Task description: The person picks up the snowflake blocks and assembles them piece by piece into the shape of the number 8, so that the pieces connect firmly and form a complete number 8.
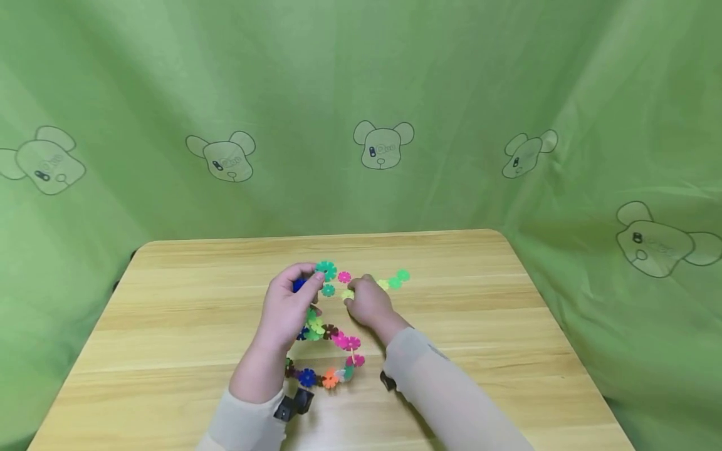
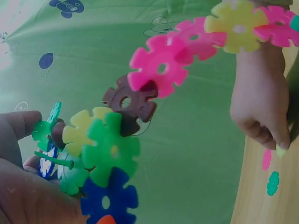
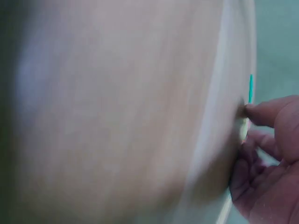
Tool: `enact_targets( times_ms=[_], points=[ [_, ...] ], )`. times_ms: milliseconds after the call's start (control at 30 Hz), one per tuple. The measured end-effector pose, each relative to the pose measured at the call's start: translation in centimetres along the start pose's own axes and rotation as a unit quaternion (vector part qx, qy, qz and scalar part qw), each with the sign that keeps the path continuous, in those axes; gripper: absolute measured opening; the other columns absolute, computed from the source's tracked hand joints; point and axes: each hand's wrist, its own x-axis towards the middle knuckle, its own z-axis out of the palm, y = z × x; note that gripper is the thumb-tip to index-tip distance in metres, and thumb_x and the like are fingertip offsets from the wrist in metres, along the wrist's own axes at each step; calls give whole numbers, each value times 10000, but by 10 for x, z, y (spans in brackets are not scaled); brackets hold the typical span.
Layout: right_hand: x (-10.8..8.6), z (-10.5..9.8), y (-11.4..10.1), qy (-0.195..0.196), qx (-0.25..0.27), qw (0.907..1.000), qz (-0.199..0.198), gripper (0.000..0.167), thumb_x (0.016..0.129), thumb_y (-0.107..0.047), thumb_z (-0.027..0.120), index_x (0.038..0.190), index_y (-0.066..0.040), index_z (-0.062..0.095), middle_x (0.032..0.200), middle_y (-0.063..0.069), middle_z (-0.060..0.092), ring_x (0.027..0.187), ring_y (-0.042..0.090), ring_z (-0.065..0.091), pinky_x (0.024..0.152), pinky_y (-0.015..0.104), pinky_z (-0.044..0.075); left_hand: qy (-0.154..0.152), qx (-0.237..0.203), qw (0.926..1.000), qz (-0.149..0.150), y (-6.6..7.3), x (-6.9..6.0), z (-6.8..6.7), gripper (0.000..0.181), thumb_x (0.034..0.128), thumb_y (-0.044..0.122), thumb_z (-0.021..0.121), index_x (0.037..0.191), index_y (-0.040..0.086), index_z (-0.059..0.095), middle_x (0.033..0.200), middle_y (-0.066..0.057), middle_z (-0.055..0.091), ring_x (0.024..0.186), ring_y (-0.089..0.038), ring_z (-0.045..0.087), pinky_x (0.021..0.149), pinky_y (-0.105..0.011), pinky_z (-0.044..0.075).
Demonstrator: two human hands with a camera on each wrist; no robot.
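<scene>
My left hand [image 1: 286,310] holds a looped chain of interlocking plastic flower discs, its thumb against a large teal disc [image 1: 326,270]. In the left wrist view the chain shows a green disc [image 2: 112,149], a blue disc [image 2: 110,198], a brown disc [image 2: 130,100] and pink discs [image 2: 159,65]. Part of the chain is hidden behind the left hand. Further right, my right hand [image 1: 369,302] reaches down to the table and pinches a small yellow flower disc [image 1: 348,294] between thumb and fingertip. In the right wrist view only a sliver of that disc shows.
Loose on the wooden table [image 1: 479,338] lie a pink disc [image 1: 344,277] and a small teal disc [image 1: 328,290]. Beyond the right hand are another yellow disc [image 1: 383,284] and green discs [image 1: 403,275]. A green curtain [image 1: 316,69] hangs behind the table.
</scene>
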Motion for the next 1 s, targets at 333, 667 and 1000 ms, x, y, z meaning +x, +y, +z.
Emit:
enact_targets(
  times_ms=[333, 667, 1000],
  points=[
    [-41, -43, -4, 965, 3376, 9343, -609, 106, 903, 64, 765, 990, 39, 711, 896, 116, 702, 793, 137, 655, 758, 278, 606, -88, -460, 9989, -49, -3, -2, 8, 128, 1049, 48, 605, 984, -56, 644, 830, -42, 642, 607, -100, 524, 541, -248, 555],
    [-89, -99, -49, 2416, 4193, 8225, -2987, 163, 842, 244, 725, 951, 122, 730, 927, 222, 736, 870, 93, 722, 784, 253, 623, 20, -552, 9982, -224, -3, -1, 17, 144, 1045, 64, 620, 956, -46, 645, 823, -49, 652, 599, -102, 519, 529, -253, 552],
    [-88, -102, -54, 3226, 3128, 8134, -3693, 93, 876, 128, 774, 897, 38, 777, 890, 172, 761, 814, 255, 745, 760, 243, 612, 40, -714, 9971, -263, -2, -3, 16, 153, 1051, 73, 608, 916, 9, 639, 831, -48, 651, 608, -106, 519, 530, -258, 554]
  ],
)
